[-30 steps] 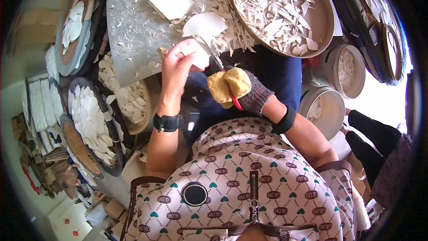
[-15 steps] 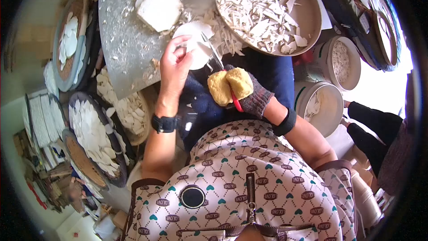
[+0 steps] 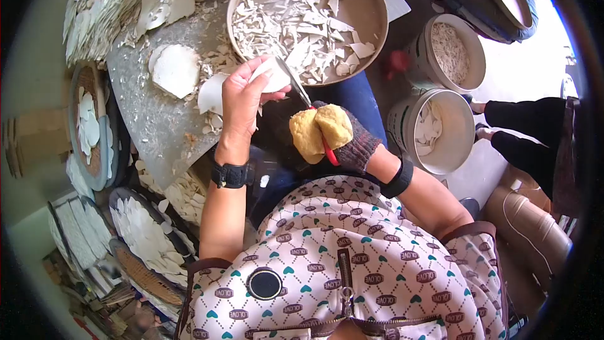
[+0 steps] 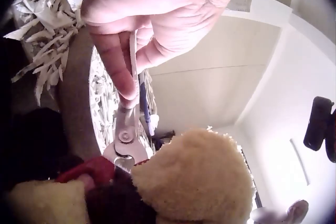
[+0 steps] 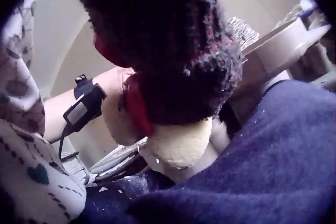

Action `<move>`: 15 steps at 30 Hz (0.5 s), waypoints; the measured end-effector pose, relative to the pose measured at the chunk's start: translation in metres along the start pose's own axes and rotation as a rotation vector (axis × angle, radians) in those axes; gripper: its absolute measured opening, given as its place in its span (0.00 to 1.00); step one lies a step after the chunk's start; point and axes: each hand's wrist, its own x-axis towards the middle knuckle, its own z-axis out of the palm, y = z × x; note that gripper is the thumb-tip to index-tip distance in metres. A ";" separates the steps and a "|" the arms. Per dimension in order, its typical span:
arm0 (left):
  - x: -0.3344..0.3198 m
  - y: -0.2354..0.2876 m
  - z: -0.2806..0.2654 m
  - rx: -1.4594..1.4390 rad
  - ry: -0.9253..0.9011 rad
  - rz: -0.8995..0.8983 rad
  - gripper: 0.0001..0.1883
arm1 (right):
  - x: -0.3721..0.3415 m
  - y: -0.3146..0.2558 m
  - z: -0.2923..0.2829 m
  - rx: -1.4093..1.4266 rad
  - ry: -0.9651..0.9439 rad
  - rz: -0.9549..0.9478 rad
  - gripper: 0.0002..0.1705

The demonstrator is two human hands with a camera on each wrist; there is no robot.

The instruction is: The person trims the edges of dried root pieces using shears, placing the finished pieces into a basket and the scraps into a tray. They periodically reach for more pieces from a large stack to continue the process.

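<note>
The left hand (image 3: 242, 97) pinches a thin white piece (image 3: 272, 77) between thumb and fingers; the left wrist view shows that piece (image 4: 133, 58) edge-on. Against its right edge lie the metal blades of the scissors (image 3: 296, 82). A dark knitted glove covers the right hand (image 3: 355, 141), which grips the scissors' red handles (image 3: 329, 151), padded with yellow foam (image 3: 308, 132). In the right wrist view the gloved hand (image 5: 168, 50) hides most of the handles. Beyond both hands stands a round pan (image 3: 382, 9) with many white slivers.
White discs (image 3: 175, 70) lie on the grey board (image 3: 135, 97), with a large stack (image 3: 104, 12) at its far left. Two buckets (image 3: 469, 123) (image 3: 481, 66) stand at the right, near another person's legs (image 3: 522, 116). Trays of white pieces (image 3: 141, 226) are at the left.
The head view has shifted, so the pan and board appear further left. The left hand's piece has tilted and looks smaller, with the scissors' blades now against its edge.
</note>
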 end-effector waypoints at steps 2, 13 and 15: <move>0.002 -0.001 0.003 0.026 0.002 -0.021 0.19 | -0.004 0.004 -0.003 -0.003 0.004 0.022 0.15; -0.020 0.034 0.095 0.156 -0.538 0.199 0.23 | -0.022 0.086 0.005 1.338 0.169 0.338 0.24; -0.038 0.040 0.115 0.196 -0.747 0.275 0.24 | -0.018 0.080 0.010 0.982 0.082 0.367 0.25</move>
